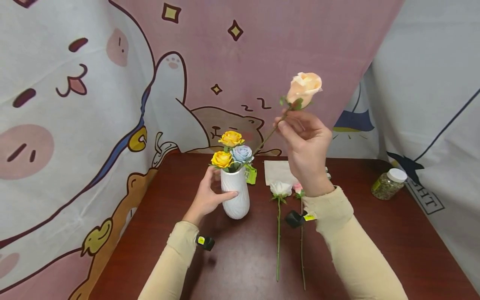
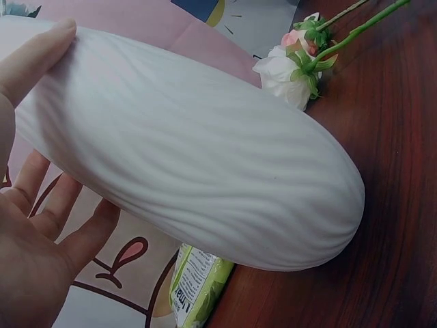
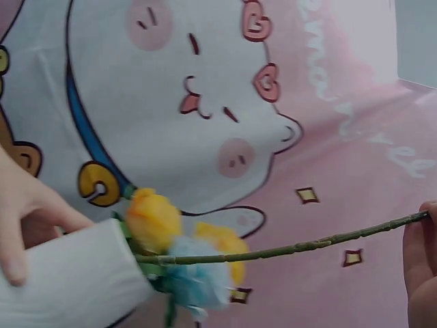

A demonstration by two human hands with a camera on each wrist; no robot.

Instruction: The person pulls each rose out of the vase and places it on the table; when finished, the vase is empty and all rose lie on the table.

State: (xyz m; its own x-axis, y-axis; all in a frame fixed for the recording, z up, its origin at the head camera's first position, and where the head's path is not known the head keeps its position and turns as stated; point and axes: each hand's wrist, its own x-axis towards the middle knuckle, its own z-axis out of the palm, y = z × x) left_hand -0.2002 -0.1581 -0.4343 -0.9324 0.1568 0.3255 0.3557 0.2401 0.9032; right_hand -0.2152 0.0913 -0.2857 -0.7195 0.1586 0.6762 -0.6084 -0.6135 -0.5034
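My left hand (image 1: 208,195) holds the white ribbed vase (image 1: 236,198) around its upper part, thumb across the front and fingers behind. Two yellow roses (image 1: 231,138) and a pale blue rose (image 1: 242,153) stand in its mouth. High to the right, my right hand (image 1: 309,143) pinches the stem of a peach rose (image 1: 304,88) just under the bloom. In the right wrist view, that green stem (image 3: 293,251) slants down past the blue rose, its lower end at the vase's mouth. The left wrist view shows the vase's rounded base (image 2: 321,219) close up.
A white rose (image 1: 280,189) and a pink rose (image 1: 298,188) lie on the dark red table (image 1: 240,266), stems toward me. Behind them is a white sheet (image 1: 276,171). A green packet (image 1: 251,174) lies behind the vase. A white-lidded jar (image 1: 389,184) stands far right.
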